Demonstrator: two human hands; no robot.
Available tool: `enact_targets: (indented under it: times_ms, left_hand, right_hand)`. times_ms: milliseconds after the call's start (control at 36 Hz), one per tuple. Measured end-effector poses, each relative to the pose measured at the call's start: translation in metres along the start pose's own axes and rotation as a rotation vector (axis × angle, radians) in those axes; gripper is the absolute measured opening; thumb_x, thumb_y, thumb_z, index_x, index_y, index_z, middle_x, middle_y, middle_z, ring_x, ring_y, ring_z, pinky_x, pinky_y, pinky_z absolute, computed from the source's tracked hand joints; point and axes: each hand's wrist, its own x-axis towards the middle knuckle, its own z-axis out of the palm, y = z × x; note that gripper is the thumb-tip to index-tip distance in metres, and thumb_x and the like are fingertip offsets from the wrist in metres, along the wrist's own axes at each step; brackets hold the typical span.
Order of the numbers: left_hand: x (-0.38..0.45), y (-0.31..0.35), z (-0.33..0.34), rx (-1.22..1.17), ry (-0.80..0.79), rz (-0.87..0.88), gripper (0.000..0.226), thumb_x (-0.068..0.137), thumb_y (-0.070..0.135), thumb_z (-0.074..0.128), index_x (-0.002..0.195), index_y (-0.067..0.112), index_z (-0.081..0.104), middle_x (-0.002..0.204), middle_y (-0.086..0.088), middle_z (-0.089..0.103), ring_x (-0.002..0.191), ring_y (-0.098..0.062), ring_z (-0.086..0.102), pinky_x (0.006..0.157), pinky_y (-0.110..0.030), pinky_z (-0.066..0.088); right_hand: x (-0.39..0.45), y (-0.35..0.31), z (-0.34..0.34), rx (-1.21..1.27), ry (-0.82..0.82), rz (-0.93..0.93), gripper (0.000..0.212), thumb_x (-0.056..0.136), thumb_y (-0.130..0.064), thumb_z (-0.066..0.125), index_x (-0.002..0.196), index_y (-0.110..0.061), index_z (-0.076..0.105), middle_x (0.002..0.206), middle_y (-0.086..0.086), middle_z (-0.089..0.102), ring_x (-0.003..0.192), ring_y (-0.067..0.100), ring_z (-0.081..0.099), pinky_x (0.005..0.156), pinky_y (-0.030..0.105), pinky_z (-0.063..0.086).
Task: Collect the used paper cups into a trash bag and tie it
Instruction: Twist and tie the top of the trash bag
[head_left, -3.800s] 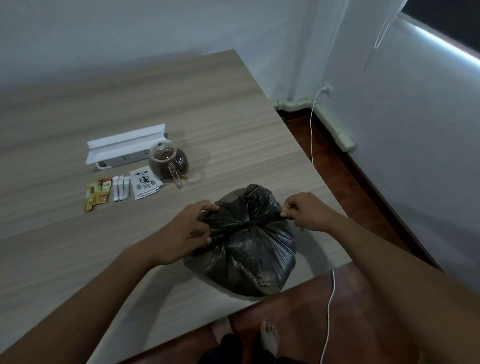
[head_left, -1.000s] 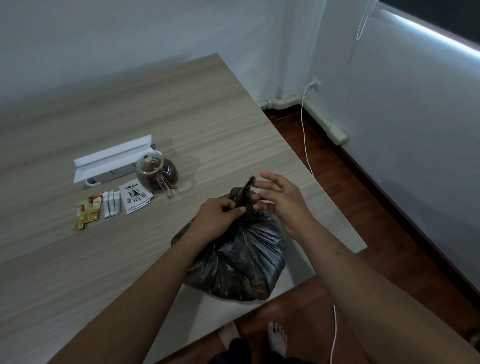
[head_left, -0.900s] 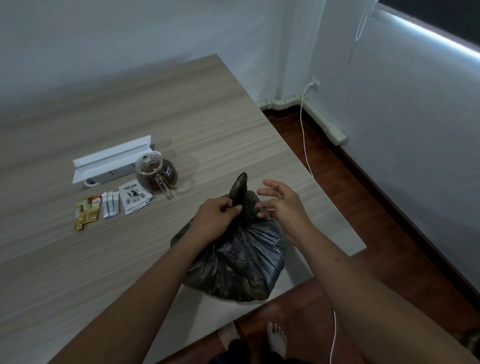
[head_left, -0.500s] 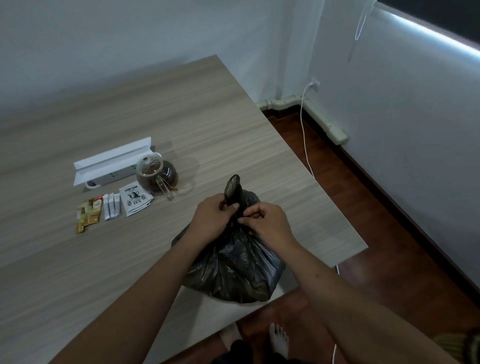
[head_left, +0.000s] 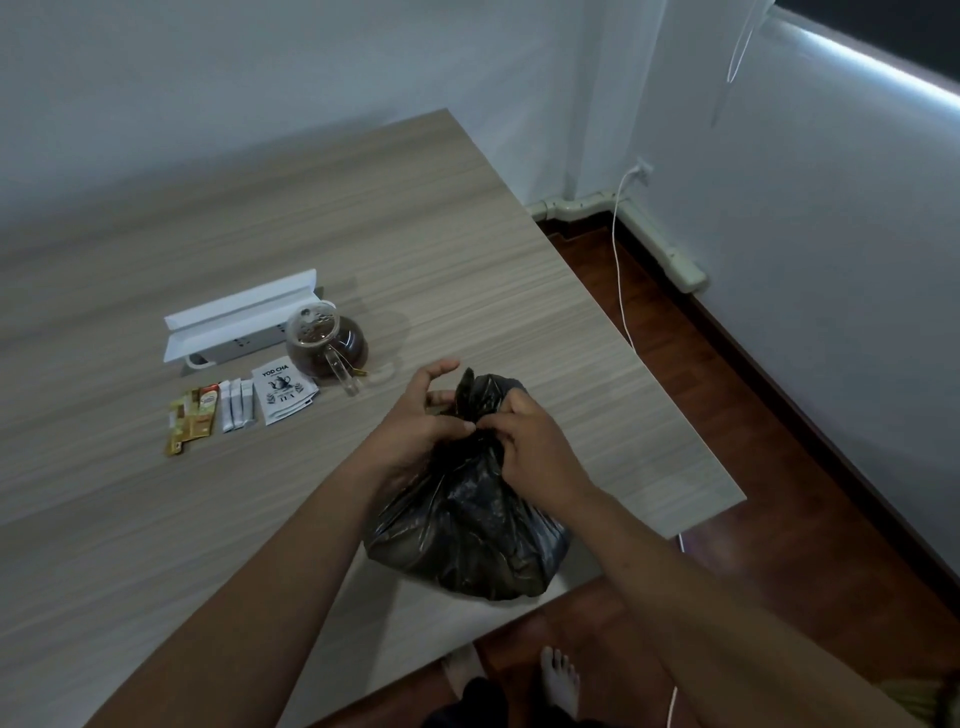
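Tabletop (head_left: 156, 519), trash bag (head_left: 467, 530) neck between left hand (head_left: 415, 426) and right hand (head_left: 530, 441)

room's pretty plain tbh: pale wood-grain table (head_left: 467, 234) | white walls (head_left: 260, 67) | dark reddish wood floor (head_left: 779, 467) | white cable (head_left: 618, 260) plugged into corner socket | bright strip of light (head_left: 857, 62) up top right
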Motion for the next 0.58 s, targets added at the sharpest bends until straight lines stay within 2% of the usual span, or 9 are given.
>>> enact_targets:
  times_ms: [28, 111, 167, 222, 278, 333, 444, 528, 583]
  left_hand:
    - [-0.002, 0.001, -0.002, 0.053, -0.021, 0.024, 0.078, 0.068, -0.011, 0.068, 0.133, 0.028, 0.050, 0.119, -0.016, 0.056, 0.092, -0.025, 0.064, 0.079, -0.037, 0.057]
    - [-0.007, 0.005, -0.005, 0.255, -0.013, 0.105, 0.072, 0.077, -0.015, 0.068, 0.132, 0.027, 0.050, 0.118, -0.008, 0.052, 0.070, -0.008, 0.062, 0.071, -0.022, 0.054]
    - [-0.007, 0.005, -0.007, 0.352, -0.017, 0.155, 0.067, 0.078, -0.015, 0.067, 0.128, 0.028, 0.053, 0.122, -0.007, 0.050, 0.062, -0.005, 0.060, 0.069, -0.018, 0.052]
    - [-0.007, 0.004, -0.009, 0.432, -0.030, 0.197, 0.062, 0.078, -0.016, 0.067, 0.120, 0.029, 0.057, 0.121, -0.008, 0.049, 0.064, -0.005, 0.061, 0.066, -0.017, 0.050]
    - [-0.006, 0.001, -0.008, 0.496, -0.020, 0.233, 0.052, 0.079, -0.017, 0.066, 0.107, 0.027, 0.060, 0.112, -0.011, 0.050, 0.063, -0.003, 0.062, 0.061, -0.014, 0.048]
    - [-0.005, -0.004, -0.005, 0.521, 0.037, 0.289, 0.042, 0.078, -0.018, 0.066, 0.093, 0.020, 0.061, 0.110, -0.012, 0.048, 0.062, -0.003, 0.061, 0.060, -0.013, 0.048]
    - [-0.006, -0.014, 0.004, 0.566, 0.199, 0.395, 0.032, 0.077, -0.012, 0.072, 0.074, 0.019, 0.065, 0.107, -0.005, 0.052, 0.077, -0.001, 0.056, 0.073, -0.008, 0.045]
    - [-0.006, -0.018, 0.007, 0.555, 0.245, 0.433, 0.031, 0.077, -0.011, 0.070, 0.069, 0.019, 0.066, 0.099, -0.001, 0.055, 0.086, 0.009, 0.055, 0.077, -0.004, 0.042]
    - [-0.006, -0.020, 0.008, 0.564, 0.275, 0.452, 0.031, 0.079, -0.010, 0.068, 0.069, 0.019, 0.066, 0.096, -0.001, 0.058, 0.087, 0.009, 0.056, 0.078, -0.003, 0.040]
  right_hand:
    - [0.002, 0.002, -0.002, 0.032, -0.023, 0.027, 0.027, 0.089, -0.007, 0.050, 0.102, -0.007, 0.074, 0.087, 0.003, 0.047, 0.081, 0.019, 0.052, 0.070, 0.024, 0.046]
    - [0.008, 0.006, -0.006, 0.138, -0.102, 0.136, 0.024, 0.092, 0.003, 0.054, 0.100, -0.009, 0.074, 0.089, 0.000, 0.048, 0.086, 0.019, 0.054, 0.079, 0.028, 0.047]
    - [0.013, 0.007, -0.009, 0.160, -0.198, 0.191, 0.023, 0.094, 0.001, 0.054, 0.102, -0.008, 0.073, 0.092, 0.002, 0.050, 0.091, 0.019, 0.054, 0.082, 0.026, 0.044]
    - [0.019, 0.006, -0.014, 0.164, -0.342, 0.256, 0.021, 0.095, -0.002, 0.053, 0.104, -0.009, 0.071, 0.097, 0.004, 0.054, 0.095, 0.019, 0.056, 0.083, 0.027, 0.045]
    - [0.024, 0.003, -0.020, 0.231, -0.496, 0.356, 0.021, 0.097, -0.003, 0.050, 0.099, -0.014, 0.068, 0.092, 0.000, 0.056, 0.087, 0.016, 0.058, 0.071, 0.030, 0.051]
    - [0.026, 0.001, -0.025, 0.348, -0.615, 0.445, 0.024, 0.098, -0.001, 0.046, 0.094, -0.017, 0.064, 0.085, 0.000, 0.057, 0.078, 0.013, 0.055, 0.061, 0.026, 0.052]
    - [0.025, 0.002, -0.030, 0.616, -0.638, 0.589, 0.032, 0.099, 0.003, 0.038, 0.090, -0.014, 0.063, 0.077, 0.004, 0.053, 0.068, 0.009, 0.049, 0.057, 0.022, 0.048]
    - [0.023, 0.004, -0.028, 0.734, -0.617, 0.663, 0.031, 0.100, 0.003, 0.036, 0.089, -0.012, 0.061, 0.071, 0.001, 0.049, 0.063, 0.008, 0.043, 0.056, 0.022, 0.047]
    - [0.021, 0.005, -0.025, 0.795, -0.607, 0.699, 0.032, 0.100, 0.002, 0.035, 0.085, -0.013, 0.060, 0.067, -0.001, 0.048, 0.062, 0.008, 0.041, 0.057, 0.023, 0.046]
